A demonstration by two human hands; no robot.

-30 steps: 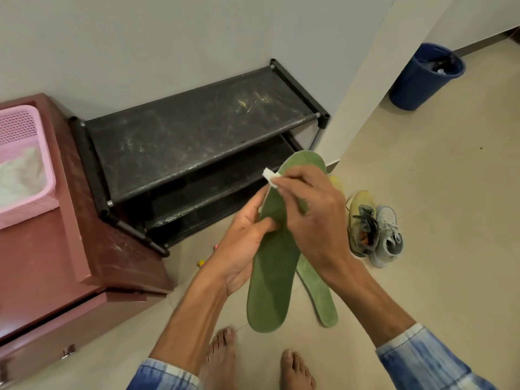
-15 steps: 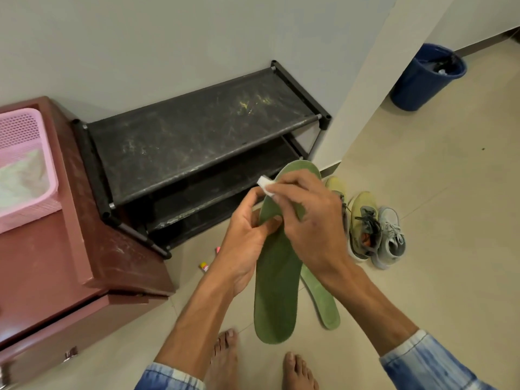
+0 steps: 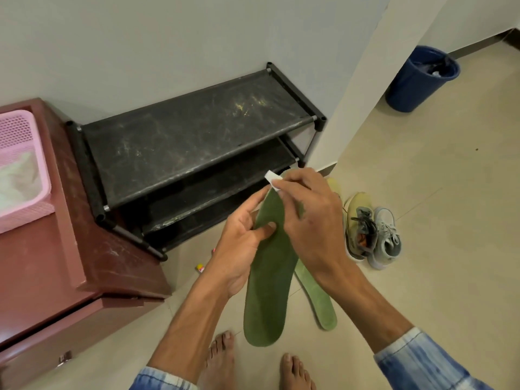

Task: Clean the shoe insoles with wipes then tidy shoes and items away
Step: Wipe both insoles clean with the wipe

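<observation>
The pale tiled floor [image 3: 436,249] runs out to a round dark-blue plastic bin [image 3: 422,77] at the far right. Against the wall on the left stands a low maroon counter [image 3: 56,263] carrying a pink perforated plastic basket [image 3: 19,170]. Just beside it is a black two-tier shoe rack [image 3: 191,142] with scuffed shelves. The barefoot person holds a long green shoe insole [image 3: 267,291] up in front of the rack, heel end hanging toward the feet. A second green insole [image 3: 318,299] lies flat on the floor below the right forearm. Near it, a yellow-green sneaker [image 3: 360,220] and a grey-white sneaker [image 3: 387,237] sit side by side, touching. The left hand [image 3: 242,243] grips the held insole near its middle, thumb pressed on the upper face, fingers behind. The right hand [image 3: 312,218] is over the toe end, pinching a small folded white wipe [image 3: 271,178] at the insole's tip. A tiny yellow-and-red object [image 3: 200,268] lies on the floor near the rack's foot
</observation>
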